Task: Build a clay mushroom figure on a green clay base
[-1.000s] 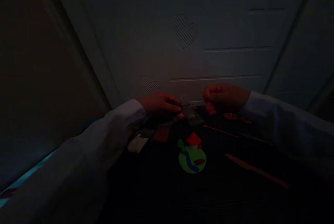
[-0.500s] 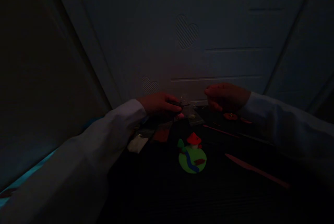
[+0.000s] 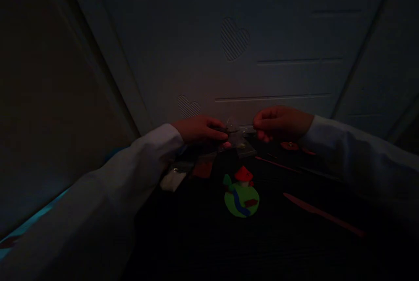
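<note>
The scene is very dark. My left hand (image 3: 204, 128) reaches over the back of the table, fingers closed around a thin dark object (image 3: 231, 131) whose tip points right; its kind is unclear. Opposite it, my right hand (image 3: 278, 123) is raised with thumb and fingertips pinched together; anything between them is too small to make out. Nearer to me sits a round green clay base (image 3: 231, 204) with a blue stripe and a brown patch on it. A red-capped mushroom (image 3: 244, 174) and a small green tree-like piece (image 3: 227, 179) stand at its back edge.
Clear bags (image 3: 246, 150) lie below my hands, with a white packet (image 3: 173, 180) and a reddish packet (image 3: 203, 169) to the left. At right are a pink knife-shaped tool (image 3: 322, 214), a thinner pink stick (image 3: 276, 164) and a reddish disc (image 3: 290, 145). A pale panel (image 3: 196, 32) rises behind.
My right hand has shifted slightly left, and its fingertips have come together. My left hand and the clay piece have stayed in place.
</note>
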A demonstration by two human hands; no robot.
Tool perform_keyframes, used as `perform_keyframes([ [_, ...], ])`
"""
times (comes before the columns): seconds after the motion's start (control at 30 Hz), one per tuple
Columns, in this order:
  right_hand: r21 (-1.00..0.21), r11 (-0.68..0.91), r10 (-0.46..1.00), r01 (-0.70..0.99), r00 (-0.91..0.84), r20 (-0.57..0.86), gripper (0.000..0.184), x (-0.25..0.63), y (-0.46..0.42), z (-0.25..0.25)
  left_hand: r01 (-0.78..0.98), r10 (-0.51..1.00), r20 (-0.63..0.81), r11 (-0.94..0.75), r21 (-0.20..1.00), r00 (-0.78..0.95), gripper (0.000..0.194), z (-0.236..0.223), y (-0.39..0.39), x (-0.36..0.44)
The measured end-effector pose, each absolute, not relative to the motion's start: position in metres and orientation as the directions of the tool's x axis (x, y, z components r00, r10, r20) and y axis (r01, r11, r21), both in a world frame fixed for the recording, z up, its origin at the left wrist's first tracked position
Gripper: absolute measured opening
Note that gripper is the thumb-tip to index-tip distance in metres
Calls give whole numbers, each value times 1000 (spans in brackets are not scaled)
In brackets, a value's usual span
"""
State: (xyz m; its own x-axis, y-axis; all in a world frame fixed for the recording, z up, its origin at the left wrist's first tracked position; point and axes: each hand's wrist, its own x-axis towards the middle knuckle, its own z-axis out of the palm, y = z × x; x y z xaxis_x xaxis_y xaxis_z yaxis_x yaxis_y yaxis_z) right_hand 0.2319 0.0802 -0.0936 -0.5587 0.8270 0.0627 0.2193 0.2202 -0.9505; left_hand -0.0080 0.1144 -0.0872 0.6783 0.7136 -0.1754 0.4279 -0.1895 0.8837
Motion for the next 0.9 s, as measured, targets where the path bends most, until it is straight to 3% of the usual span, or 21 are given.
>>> perform_keyframes([
  [0.47, -962, 194, 894, 191, -437, 93, 30, 222, 84, -98, 373, 709, -194, -105, 922, 678, 15, -89, 112, -4],
  [0.8, -825, 424, 886, 375, -362, 290, 21, 212, 71, -97, 178, 733, -108, -18, 984, 672, 21, -89, 106, 3],
  [0.9, -785, 446, 879, 431, -378, 291, 21, 211, 69, -95, 113, 737, -68, -11, 993, 672, 17, -88, 104, 5],
])
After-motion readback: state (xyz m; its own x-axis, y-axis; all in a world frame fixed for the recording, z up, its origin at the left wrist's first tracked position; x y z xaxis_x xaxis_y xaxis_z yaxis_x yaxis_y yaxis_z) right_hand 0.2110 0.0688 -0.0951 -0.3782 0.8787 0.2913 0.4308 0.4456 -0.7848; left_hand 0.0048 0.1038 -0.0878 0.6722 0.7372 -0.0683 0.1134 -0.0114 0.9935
